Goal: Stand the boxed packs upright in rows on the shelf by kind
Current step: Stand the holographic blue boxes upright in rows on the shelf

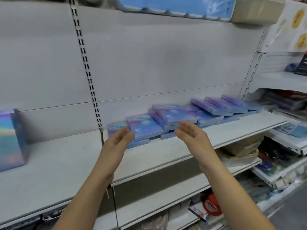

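Right now both hands reach out over the white shelf [166,156]. The left hand [118,140] is open with its palm turned inward, and its fingertips [130,132] are just at the edge of one blue and purple boxed pack [144,128]. The right hand [191,133] is open too, palm facing the left one, and holds nothing. Between and behind the hands, the boxed packs [199,113] lie flat and tipped over, leaning on each other in a messy line that runs to the right along the back of the shelf. At the far left, a bigger shiny rainbow box [10,140] stands upright on the same shelf.
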The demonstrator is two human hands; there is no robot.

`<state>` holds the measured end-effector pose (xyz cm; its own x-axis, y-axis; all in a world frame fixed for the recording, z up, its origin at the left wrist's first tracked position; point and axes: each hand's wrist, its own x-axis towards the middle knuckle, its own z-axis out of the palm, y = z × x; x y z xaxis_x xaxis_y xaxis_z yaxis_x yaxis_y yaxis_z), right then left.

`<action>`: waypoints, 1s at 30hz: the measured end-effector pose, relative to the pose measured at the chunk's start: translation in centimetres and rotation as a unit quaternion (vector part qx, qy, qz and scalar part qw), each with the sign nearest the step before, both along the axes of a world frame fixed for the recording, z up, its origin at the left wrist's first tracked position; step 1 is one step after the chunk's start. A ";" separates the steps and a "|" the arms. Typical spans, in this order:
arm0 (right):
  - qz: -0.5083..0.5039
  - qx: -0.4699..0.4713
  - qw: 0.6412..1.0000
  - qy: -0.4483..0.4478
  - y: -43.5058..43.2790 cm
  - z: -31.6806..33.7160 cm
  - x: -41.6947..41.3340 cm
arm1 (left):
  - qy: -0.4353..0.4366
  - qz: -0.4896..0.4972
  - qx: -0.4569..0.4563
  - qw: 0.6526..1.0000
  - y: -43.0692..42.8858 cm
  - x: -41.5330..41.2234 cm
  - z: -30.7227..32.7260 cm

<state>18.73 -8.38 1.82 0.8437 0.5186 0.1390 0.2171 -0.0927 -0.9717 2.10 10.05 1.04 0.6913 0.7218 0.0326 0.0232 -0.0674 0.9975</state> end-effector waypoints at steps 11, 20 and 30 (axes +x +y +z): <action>-0.012 0.001 1.000 -0.023 4.1 0.6 9.6 | 0.073 0.005 0.052 0.996 5.4 6.3 -0.9; -0.022 -0.342 0.921 -0.185 5.8 0.0 17.9 | 0.307 0.080 0.210 0.925 6.4 10.9 -0.6; -0.005 -0.395 0.895 -0.206 8.0 -0.3 21.0 | 0.478 0.136 0.276 0.823 4.8 14.2 0.1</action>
<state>39.76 -0.33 1.51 0.8096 0.5860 0.0331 0.5382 -0.7187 -0.4402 16.30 14.83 1.13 0.4061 0.9120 -0.0569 0.8688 -0.3660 0.3336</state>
